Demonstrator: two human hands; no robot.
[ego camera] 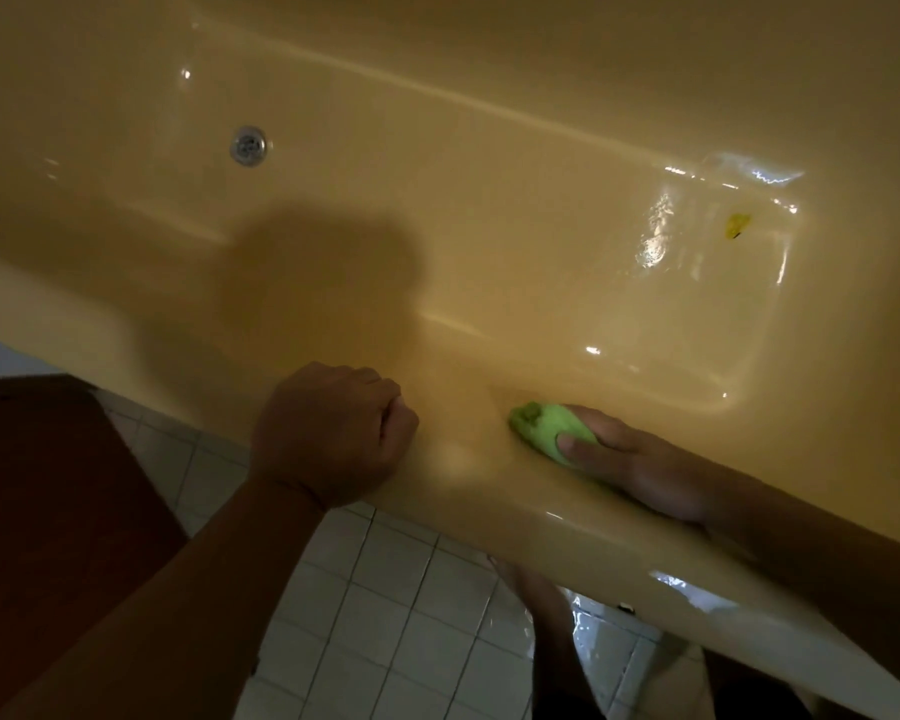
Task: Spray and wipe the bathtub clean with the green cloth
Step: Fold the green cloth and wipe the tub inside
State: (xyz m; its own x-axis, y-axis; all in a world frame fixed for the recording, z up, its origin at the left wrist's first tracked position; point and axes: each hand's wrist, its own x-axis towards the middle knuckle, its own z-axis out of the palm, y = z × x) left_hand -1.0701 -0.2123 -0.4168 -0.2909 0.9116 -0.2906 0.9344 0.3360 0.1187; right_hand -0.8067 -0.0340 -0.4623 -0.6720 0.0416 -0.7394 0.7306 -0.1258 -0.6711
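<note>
— Where is the green cloth (552, 431) just now?

— Bunched in the person's right hand (640, 470), whose fingers close round it. It is pressed on the bathtub (489, 200) wall just inside the near rim (458, 462). The left hand (328, 433) is clenched into a fist, holding nothing that shows, and rests on top of that rim, near the cloth.

— How should the person wipe well from there?

— Probably by opening the wad flatter, so more fabric meets the enamel, and working in overlapping strokes down from the rim. The fist looks like a brace. The weight is best put there, since the glossy surface seems wet and slippery.

— And what is left?

— Likely much. The drain (249, 145), far across from the rim, and a yellow speck (738, 226) well beyond the rim both look untouched.
</note>
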